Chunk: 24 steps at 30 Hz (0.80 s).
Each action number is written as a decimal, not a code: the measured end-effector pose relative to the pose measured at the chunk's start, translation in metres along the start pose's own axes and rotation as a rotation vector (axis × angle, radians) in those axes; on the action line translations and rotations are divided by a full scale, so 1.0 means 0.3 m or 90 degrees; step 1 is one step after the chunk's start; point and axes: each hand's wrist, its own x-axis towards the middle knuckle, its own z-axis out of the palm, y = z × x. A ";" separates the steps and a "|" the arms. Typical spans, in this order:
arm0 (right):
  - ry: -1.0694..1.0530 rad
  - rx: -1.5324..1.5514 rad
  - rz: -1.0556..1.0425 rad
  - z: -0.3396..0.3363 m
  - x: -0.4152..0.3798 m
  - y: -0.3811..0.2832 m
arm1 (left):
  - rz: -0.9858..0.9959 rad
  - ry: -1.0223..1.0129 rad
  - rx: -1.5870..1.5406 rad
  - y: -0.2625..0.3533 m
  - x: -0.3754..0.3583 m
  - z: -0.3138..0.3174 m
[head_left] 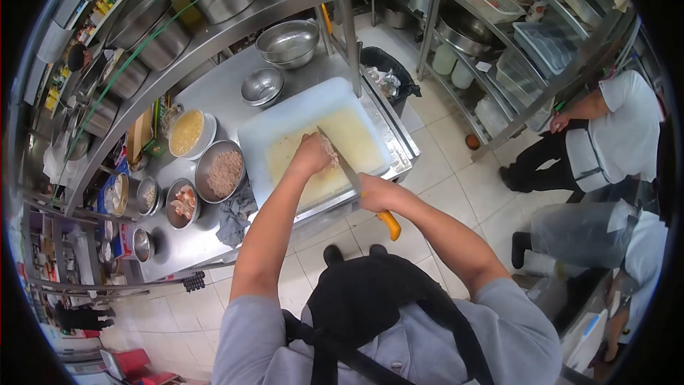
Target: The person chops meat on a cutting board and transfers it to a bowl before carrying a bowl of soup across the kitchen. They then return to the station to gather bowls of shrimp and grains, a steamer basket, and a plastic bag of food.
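Note:
A knife (348, 167) with a yellow handle is in my right hand (376, 194), its fingers wrapped round the handle. The blade points up and left across the stained cutting board (370, 125). My left hand (311, 155) rests closed on the board beside the blade, against a small heap of chopped pale pink food (328, 151). What its fingers pinch is hidden. Left of the board stands a steel bowl of minced food (220, 172), and next to it a smaller bowl with pinkish-orange pieces (183, 203).
A yellow-filled bowl (187, 133) and grey cloth (236, 217) lie left. Empty steel bowls (288, 43) stand behind the board, under a pot-laden shelf (235, 25). A bin (388, 78) stands beyond the table. Two people (595, 132) are at the right, near racks.

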 end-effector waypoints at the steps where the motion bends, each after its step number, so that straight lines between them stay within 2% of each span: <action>1: 0.020 -0.014 -0.020 0.010 0.017 0.007 | 0.001 0.002 0.001 -0.008 0.006 0.009; 4: 0.038 -0.015 -0.053 0.013 0.025 0.005 | 0.006 0.069 -0.028 -0.040 0.010 0.036; 6: 0.035 -0.006 -0.067 0.012 0.036 0.005 | -0.034 0.099 -0.157 -0.056 0.005 0.044; 9: -0.016 -0.022 -0.083 0.015 0.044 0.000 | -0.011 0.127 -0.238 -0.060 -0.003 0.055; 11: 0.050 0.012 -0.022 -0.004 -0.023 -0.065 | -0.002 0.122 -0.263 -0.081 0.019 0.065; 14: 0.054 -0.021 -0.044 0.020 0.029 -0.065 | 0.000 0.117 -0.274 -0.087 -0.003 0.012; 15: 0.011 0.070 -0.008 -0.010 -0.055 -0.176 | -0.001 0.108 -0.260 -0.088 -0.027 -0.024; 16: 0.006 0.059 -0.010 0.009 -0.029 -0.190 | -0.007 0.116 -0.267 -0.103 -0.052 -0.063; 17: -0.005 0.068 -0.072 0.028 0.010 -0.192 | -0.029 0.081 -0.314 -0.121 -0.076 -0.106; 18: -0.017 0.078 -0.133 0.043 0.033 -0.204 | -0.049 0.045 -0.362 -0.150 -0.094 -0.140; 19: -0.021 0.069 -0.135 0.051 0.031 -0.257 | -0.053 0.052 -0.367 -0.208 -0.099 -0.160; 22: -0.057 0.059 -0.166 0.127 0.084 -0.436 | -0.069 0.143 -0.393 -0.421 -0.180 -0.242; 24: 0.066 -0.110 -0.212 0.214 0.175 -0.510 | -0.082 0.191 -0.373 -0.536 -0.268 -0.316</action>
